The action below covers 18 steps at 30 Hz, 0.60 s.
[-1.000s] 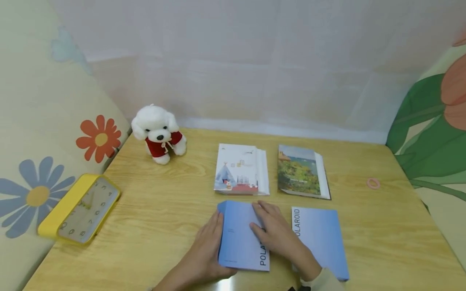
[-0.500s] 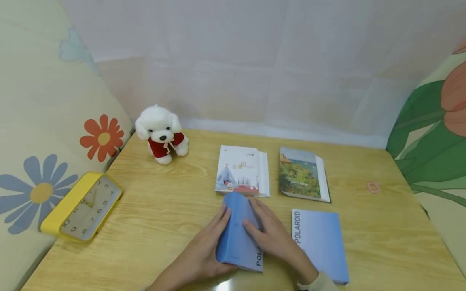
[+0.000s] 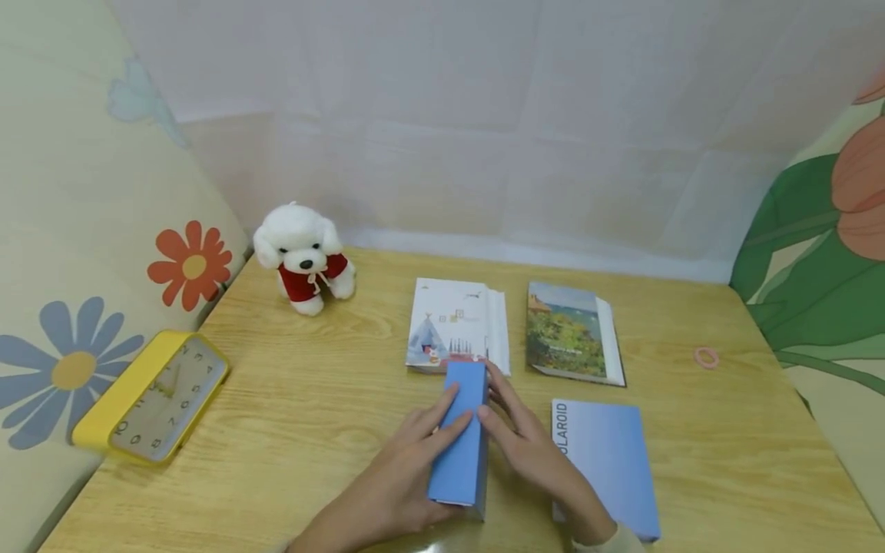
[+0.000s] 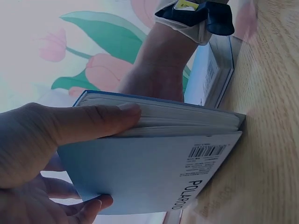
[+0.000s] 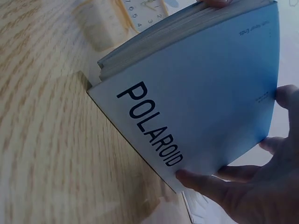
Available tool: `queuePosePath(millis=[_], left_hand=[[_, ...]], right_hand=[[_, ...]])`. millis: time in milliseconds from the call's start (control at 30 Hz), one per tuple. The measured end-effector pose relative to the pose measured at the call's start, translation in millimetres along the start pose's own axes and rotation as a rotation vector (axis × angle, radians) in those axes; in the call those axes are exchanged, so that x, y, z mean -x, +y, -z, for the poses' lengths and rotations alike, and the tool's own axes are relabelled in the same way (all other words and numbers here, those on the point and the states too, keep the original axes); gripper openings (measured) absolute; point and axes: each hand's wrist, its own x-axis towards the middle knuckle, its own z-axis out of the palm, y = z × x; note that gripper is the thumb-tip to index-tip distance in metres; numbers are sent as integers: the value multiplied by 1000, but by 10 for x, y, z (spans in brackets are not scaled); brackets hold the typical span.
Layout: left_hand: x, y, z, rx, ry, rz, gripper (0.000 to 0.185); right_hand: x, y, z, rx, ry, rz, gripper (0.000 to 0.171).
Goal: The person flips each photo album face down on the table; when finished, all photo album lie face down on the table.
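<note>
Blue book (image 3: 465,457) at lower centre of head frame, spine up, fore-edge down at the desk (image 3: 311,399); can't tell if that edge is in full contact. Left hand (image 3: 408,468) grasping it, thumb on the page ends, other fingers (image 4: 103,200) on the back cover. Right hand (image 3: 532,453) has fingers extended, tips against the front cover.

Room: far end of the book comes right up to the near edge of the tent-cover book (image 3: 449,315) at centre; contact unclear. Landscape-cover book (image 3: 567,330) just right of that, narrow gap between. Second blue book (image 3: 615,461) lower right, right forearm over its lower left edge. Wide stretch of wood out to the yellow clock (image 3: 152,399) at the desk's left edge. Plush dog (image 3: 304,261) upper left, near the back edge. Pink ring (image 3: 697,359) right of centre, well apart from the books.

Text: POLAROID in black on front and back covers, barcode on back, small print mostly illegible. Second blue book reads "OLAROID", first letter hidden. Clock numerals readable, rotated.
</note>
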Motion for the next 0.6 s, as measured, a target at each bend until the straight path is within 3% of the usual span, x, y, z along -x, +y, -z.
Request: queuePosePath(millis=[167,300,367,500,600], left_hand=[[-38,17,-23,2,-18,-8,101],[-44,3,-56,36,-6,0,106],[-40,-14,-95,118,14,25,114],[-25,-77,-230,376,59,83,129],[-15,-131,-352,556,41,98,128]], right_hand=[[31,-88,59,-136,-37,6,58],[62,-208,90,-164,-58,-4,57],[70,-238,93,-158,-61,-10,57],[53,-194,84,-120,-45,-12,56],[24,-109,72,-76,-20,-5,55]])
